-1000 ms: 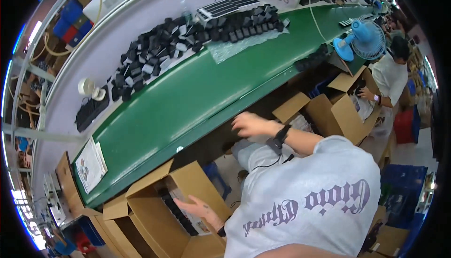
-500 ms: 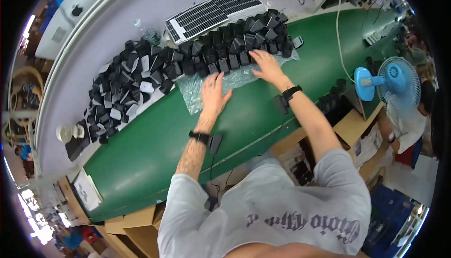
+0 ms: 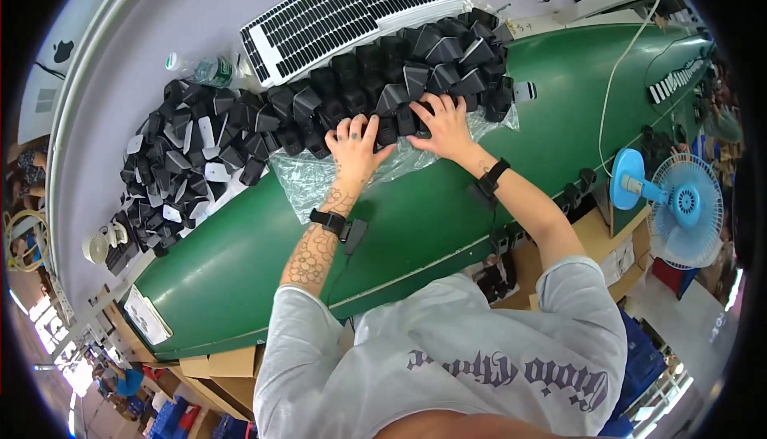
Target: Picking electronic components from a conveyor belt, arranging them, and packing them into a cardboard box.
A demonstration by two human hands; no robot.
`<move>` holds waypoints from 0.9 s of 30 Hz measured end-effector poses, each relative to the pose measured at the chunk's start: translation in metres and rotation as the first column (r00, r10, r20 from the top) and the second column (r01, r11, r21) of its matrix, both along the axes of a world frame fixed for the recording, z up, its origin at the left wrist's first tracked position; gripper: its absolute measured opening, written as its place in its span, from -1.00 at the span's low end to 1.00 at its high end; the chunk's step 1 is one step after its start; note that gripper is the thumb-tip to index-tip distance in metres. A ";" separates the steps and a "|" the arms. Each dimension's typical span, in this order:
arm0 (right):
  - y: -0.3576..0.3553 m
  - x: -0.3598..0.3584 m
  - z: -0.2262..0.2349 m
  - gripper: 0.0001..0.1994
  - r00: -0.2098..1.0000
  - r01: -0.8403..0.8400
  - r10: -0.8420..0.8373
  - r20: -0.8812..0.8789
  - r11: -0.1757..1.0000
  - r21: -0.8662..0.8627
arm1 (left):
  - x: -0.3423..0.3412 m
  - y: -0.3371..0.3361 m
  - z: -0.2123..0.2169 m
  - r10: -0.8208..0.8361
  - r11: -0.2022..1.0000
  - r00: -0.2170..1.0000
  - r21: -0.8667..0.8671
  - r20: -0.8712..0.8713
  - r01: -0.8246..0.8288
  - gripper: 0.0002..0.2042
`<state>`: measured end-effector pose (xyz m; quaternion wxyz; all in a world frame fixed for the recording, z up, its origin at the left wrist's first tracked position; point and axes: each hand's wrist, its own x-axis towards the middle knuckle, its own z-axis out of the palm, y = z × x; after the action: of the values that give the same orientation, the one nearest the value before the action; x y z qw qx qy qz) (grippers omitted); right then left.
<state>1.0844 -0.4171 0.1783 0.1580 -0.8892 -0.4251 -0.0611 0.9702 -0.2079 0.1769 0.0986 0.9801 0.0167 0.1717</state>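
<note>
Several black wedge-shaped plastic housings [image 3: 415, 79] stand packed in rows on a sheet of clear plastic film [image 3: 300, 183]. My left hand [image 3: 354, 151] rests at the front row, fingers apart on the housings and thumb spread to the right. Just to its right, my right hand [image 3: 447, 129] touches the same row, its fingers spread over the housings and its thumb toward the left hand. A few front housings [image 3: 387, 130] show between the two hands. Neither hand lifts anything, though the fingertips are partly hidden among the dark pieces.
A loose heap of black housings [image 3: 192, 151] lies to the left. Behind the rows are solar panel strips [image 3: 319, 23] and a plastic bottle [image 3: 204, 70]. A blue fan [image 3: 685, 203] stands right of the green table [image 3: 399, 223]. Dark devices hang from my wrist straps.
The view has shifted closer to the rows. My right hand has come nearer to my left, and both hands now reach further onto the front row of housings.
</note>
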 end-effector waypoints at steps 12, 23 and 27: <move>0.008 -0.006 0.006 -0.26 0.988 0.028 -0.047 -0.148 0.992 -0.127 | -0.006 -0.001 0.006 -0.067 0.993 0.996 0.092 -0.066 0.073 -0.32; -0.011 -0.021 0.005 -0.23 0.991 -0.125 0.128 0.036 0.988 -0.086 | -0.022 0.007 0.008 -0.131 0.988 0.991 0.083 -0.030 0.134 -0.35; -0.019 -0.012 0.008 -0.25 0.975 -0.190 0.176 -0.135 0.977 -0.095 | -0.034 0.004 0.007 -0.108 0.989 0.974 0.083 -0.197 0.126 -0.33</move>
<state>1.0720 -0.4361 0.1862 0.1412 -0.8554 -0.4972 0.0329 0.9367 -0.2038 0.1838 0.0600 0.9949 -0.0398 0.0710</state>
